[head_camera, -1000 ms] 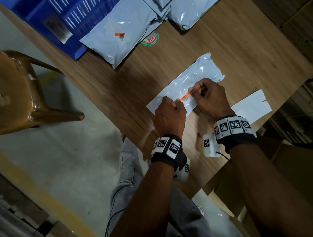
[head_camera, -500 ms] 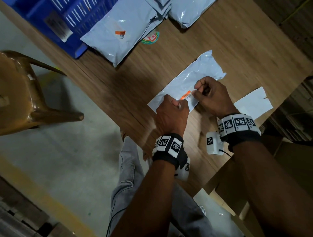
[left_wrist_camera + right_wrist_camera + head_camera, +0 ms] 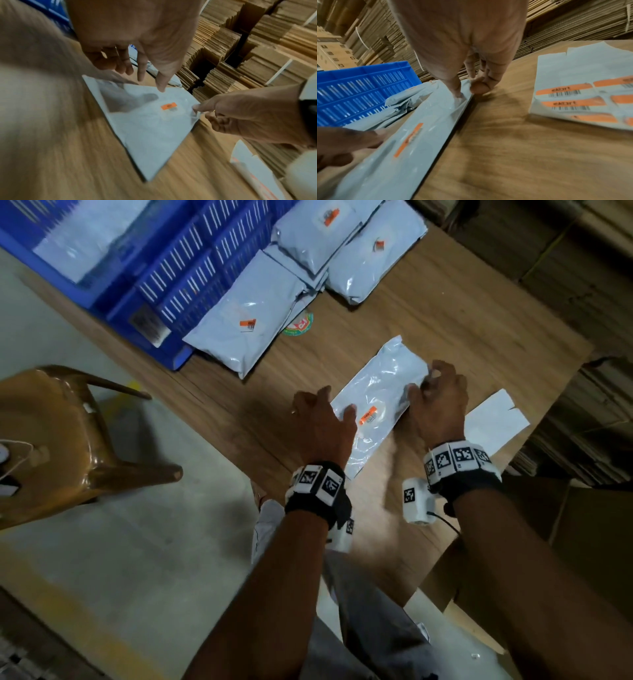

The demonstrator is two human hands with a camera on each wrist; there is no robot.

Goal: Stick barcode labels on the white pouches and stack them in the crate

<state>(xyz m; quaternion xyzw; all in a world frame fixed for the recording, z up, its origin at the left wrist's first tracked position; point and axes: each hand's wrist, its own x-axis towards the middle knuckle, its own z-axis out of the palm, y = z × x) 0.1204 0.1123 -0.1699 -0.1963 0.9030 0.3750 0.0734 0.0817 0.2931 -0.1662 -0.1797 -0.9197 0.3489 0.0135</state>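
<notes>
A white pouch (image 3: 380,392) lies slantwise on the wooden table (image 3: 462,313), with an orange barcode label (image 3: 369,416) stuck near its middle. My left hand (image 3: 329,405) hovers over the pouch's left edge with fingers spread and nearly straight, thumb at the pouch. In the left wrist view its fingertips (image 3: 161,86) hang just above the pouch (image 3: 150,128). My right hand (image 3: 421,381) pinches the pouch's right edge; the right wrist view shows thumb and fingers (image 3: 479,86) closed on that edge of the pouch (image 3: 419,132). A blue crate (image 3: 191,268) stands at the table's far left.
Several labelled pouches (image 3: 246,316) lie piled against the crate. A sheet of orange barcode labels (image 3: 582,88) lies right of my right hand. A brown plastic chair (image 3: 51,433) stands off the table's left edge. Stacked flat cardboard (image 3: 565,251) rises beyond the table's right side.
Both hands left the label, which now sits stuck on the pouch. The left hand opened and moved left; the right hand shifted to the pouch's right edge and pinched it.
</notes>
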